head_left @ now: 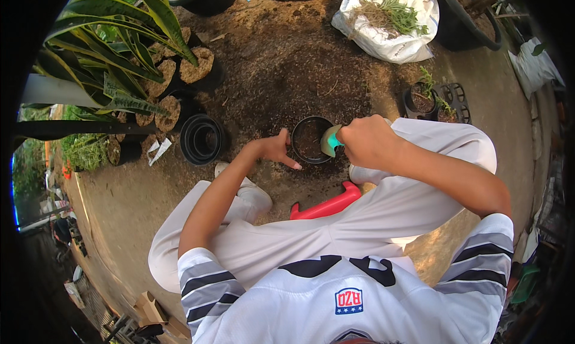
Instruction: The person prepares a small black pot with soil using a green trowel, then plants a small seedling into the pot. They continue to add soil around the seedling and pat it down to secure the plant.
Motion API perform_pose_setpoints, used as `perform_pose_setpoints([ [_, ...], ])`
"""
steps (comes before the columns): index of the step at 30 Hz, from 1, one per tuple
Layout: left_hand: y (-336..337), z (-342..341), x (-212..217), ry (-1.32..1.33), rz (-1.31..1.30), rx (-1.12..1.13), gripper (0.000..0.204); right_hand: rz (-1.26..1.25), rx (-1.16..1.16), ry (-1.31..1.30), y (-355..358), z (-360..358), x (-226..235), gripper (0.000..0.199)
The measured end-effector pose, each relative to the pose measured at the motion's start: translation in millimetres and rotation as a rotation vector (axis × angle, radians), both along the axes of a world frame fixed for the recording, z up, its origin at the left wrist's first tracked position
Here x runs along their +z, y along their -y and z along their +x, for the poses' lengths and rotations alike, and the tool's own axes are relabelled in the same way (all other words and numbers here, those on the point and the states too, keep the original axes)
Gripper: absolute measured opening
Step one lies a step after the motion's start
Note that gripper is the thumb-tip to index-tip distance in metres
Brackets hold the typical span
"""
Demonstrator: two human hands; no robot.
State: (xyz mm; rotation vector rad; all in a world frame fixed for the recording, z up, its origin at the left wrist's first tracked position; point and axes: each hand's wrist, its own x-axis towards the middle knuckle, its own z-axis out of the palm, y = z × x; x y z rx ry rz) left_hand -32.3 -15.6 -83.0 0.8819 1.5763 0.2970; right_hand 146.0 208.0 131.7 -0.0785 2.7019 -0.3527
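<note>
A round black plant pot (311, 156) stands on the soil-covered ground in front of me, with some dark soil inside. My right hand (370, 141) is closed around the handle of a green hand trowel (329, 142), whose blade dips over the right side of the pot. Most of the handle is hidden in my fist. At the pot's left side, my left hand (277, 148) is open, thumb and fingers spread around the rim; whether it touches cannot be made out.
Stacked black pots (202, 140) stand left of my left hand. Loose dark soil (275, 74) spreads beyond the pot. A white sack (392, 41) with pulled plants lies far right, above a small potted plant (421, 101). Snake plants (114, 38) crowd the left; a red plastic piece (326, 205) lies between my legs.
</note>
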Motion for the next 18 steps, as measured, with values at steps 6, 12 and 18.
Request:
perform_pose_setpoints([
  [6,47,86,-50,0.301,-0.308,-0.354,0.077,-0.002,0.042,-0.012,7,5,-5,0.012],
  [12,24,158,-9,0.352,-0.21,-0.227,0.07,0.026,0.042,0.154,6,-11,2,0.013],
  [18,36,183,-45,0.486,-0.151,-0.281,0.061,-0.044,0.082,0.119,-5,-26,-4,0.011],
])
